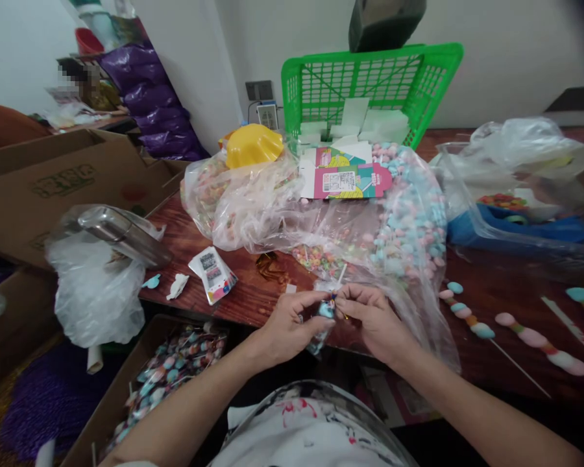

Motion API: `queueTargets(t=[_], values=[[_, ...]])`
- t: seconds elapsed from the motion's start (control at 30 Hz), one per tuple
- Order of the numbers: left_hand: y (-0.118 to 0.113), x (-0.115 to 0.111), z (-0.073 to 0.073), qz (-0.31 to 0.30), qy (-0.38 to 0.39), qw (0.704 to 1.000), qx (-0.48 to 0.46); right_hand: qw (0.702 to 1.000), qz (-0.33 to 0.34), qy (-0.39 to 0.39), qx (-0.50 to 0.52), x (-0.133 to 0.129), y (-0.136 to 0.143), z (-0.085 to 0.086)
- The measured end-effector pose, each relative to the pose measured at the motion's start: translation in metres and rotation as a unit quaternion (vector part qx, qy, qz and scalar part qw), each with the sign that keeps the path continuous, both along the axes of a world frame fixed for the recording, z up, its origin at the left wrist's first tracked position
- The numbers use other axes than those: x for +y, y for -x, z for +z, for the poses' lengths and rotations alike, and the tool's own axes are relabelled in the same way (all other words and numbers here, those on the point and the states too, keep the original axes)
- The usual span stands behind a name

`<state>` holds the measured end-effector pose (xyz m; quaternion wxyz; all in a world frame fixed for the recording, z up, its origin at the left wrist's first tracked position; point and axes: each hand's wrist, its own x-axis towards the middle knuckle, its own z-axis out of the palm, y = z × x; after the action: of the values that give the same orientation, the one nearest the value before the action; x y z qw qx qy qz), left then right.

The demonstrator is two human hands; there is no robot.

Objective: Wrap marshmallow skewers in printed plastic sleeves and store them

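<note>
Both hands meet at the table's front edge over a candy skewer (326, 309) in a clear wrapper, its white stick (341, 276) pointing up and away. My left hand (292, 324) is closed around the wrapped blue candy, thumb and forefinger near the wrapper's neck. My right hand (376, 319) pinches at the neck, where a bit of gold twist tie (345, 316) shows by its fingers. Part of the wrapper hangs below and is partly hidden. Beyond the hands lie loose gold ties (271, 266) and a large clear bag of pink and blue marshmallows (411, 217).
A stack of printed cards (212, 275) and a steel flask (124, 235) are on the left. Below is a carton of wrapped skewers (175, 363). Unwrapped skewers (467, 314) lie right, near a blue-based tub (467, 227). A green basket (292, 84) stands behind. A person sits far left.
</note>
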<state>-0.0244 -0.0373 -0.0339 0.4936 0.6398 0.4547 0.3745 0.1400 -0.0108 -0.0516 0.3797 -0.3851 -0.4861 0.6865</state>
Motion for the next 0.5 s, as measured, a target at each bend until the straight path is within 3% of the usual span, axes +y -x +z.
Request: queueTargets(t=[0.1, 0.2, 0.27, 0.33, 0.37, 0.4, 0.43, 0.47, 0.5], values=[[0.015, -0.008, 0.008, 0.007, 0.066, 0.998, 0.012, 0.999, 0.041, 0.018, -0.014, -0.002, -0.001, -0.004], [0.055, -0.026, 0.012, -0.005, 0.194, 0.980, 0.041, 0.981, 0.069, -0.126, -0.134, -0.002, -0.020, -0.006], [0.096, -0.047, 0.008, -0.011, 0.238, 0.958, 0.158, 0.933, 0.094, -0.239, -0.253, 0.001, -0.044, -0.007], [0.139, -0.073, -0.002, -0.024, 0.260, 0.908, 0.327, 0.890, 0.131, -0.279, -0.336, 0.005, -0.072, -0.007], [0.158, -0.086, -0.009, -0.002, 0.253, 0.872, 0.419, 0.876, 0.154, -0.276, -0.365, 0.006, -0.085, -0.007], [0.172, -0.096, -0.016, 0.030, 0.259, 0.814, 0.518, 0.865, 0.175, -0.265, -0.389, 0.007, -0.096, -0.005], [0.180, -0.104, -0.022, 0.039, 0.266, 0.757, 0.595, 0.854, 0.196, -0.251, -0.411, 0.007, -0.104, -0.003], [0.181, -0.108, -0.027, 0.029, 0.268, 0.721, 0.639, 0.843, 0.214, -0.241, -0.431, 0.006, -0.110, 0.000], [0.174, -0.107, -0.029, 0.009, 0.260, 0.711, 0.654, 0.832, 0.228, -0.236, -0.447, 0.005, -0.112, 0.003]])
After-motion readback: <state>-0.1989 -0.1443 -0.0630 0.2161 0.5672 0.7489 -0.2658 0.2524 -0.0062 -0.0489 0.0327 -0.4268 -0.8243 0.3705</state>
